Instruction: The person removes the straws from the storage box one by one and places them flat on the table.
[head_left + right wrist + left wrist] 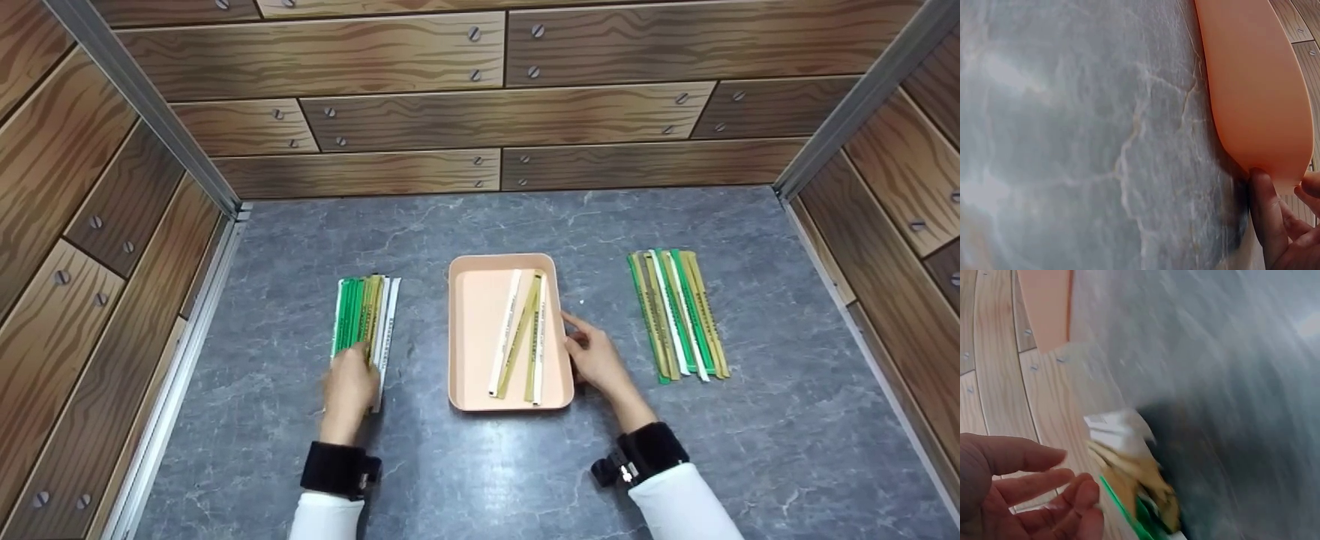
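In the head view, my left hand is over the lower part of a row of slim wrapped sticks, green, gold and white. The left wrist view shows the left fingers loosely bent beside the row's ends, with nothing visible between thumb and fingers. A shallow pink tray lies in the middle, with white sticks and gold sticks along its right half. My right hand touches the tray's right side, its fingertips against the outer wall in the right wrist view.
A second row of mixed green, gold and white sticks lies on the grey marbled table, right of the right hand. Wood-patterned panels with metal corner rails enclose the table at the back and sides.
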Tool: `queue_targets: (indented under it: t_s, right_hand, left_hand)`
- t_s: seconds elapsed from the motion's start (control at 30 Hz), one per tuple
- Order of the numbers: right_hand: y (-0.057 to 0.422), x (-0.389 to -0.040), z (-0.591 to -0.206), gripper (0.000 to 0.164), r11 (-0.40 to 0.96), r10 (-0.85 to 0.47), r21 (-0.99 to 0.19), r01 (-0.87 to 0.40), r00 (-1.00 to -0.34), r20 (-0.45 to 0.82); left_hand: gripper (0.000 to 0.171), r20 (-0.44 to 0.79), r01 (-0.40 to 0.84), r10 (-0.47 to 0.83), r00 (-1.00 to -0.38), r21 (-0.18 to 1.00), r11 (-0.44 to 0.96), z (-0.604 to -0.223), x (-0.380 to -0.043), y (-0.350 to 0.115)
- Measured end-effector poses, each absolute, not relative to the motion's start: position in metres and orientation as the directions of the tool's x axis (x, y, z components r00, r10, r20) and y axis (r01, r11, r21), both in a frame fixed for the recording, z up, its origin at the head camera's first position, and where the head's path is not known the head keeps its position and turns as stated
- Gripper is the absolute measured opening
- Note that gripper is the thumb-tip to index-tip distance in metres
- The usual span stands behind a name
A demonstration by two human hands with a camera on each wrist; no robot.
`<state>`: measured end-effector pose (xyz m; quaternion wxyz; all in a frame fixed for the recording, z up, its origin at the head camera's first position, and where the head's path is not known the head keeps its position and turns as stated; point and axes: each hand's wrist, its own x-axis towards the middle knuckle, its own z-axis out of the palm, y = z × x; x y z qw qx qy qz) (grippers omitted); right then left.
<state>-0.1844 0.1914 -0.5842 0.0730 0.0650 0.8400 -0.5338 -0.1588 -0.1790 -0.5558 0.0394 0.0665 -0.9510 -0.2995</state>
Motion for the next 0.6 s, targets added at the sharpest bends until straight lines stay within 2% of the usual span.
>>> queue_targets:
  t_s: [0.23, 0.33, 0.43, 0.6]
  right_hand:
    - [0.193, -0.184, -0.585, 0.049, 0.408, 0.031, -0.895, 0.181, -0.982, -0.184]
    - [0.193, -0.184, -0.585, 0.049, 0.407, 0.029, -0.896, 0.176, -0.983, -0.180]
    - [0.193, -0.184, -0.585, 0.049, 0.404, 0.029, -0.898, 0.174, -0.984, -0.178]
    - [0.192, -0.184, -0.584, 0.049, 0.364, 0.024, -0.916, 0.171, -0.984, -0.174]
  left_hand:
    - [0.039, 0.268, 0.162, -0.012, -0.963, 0.616, 0.771, -0.561, -0.169, -0.144]
    - [0.040, 0.290, 0.222, 0.035, -0.956, 0.644, 0.732, -0.563, -0.175, -0.129]
    - [0.041, 0.249, 0.228, 0.067, -0.966, 0.702, 0.675, -0.565, -0.181, -0.115]
    - [0.045, 0.049, 0.105, 0.119, -0.992, 0.846, 0.522, -0.570, -0.191, -0.099]
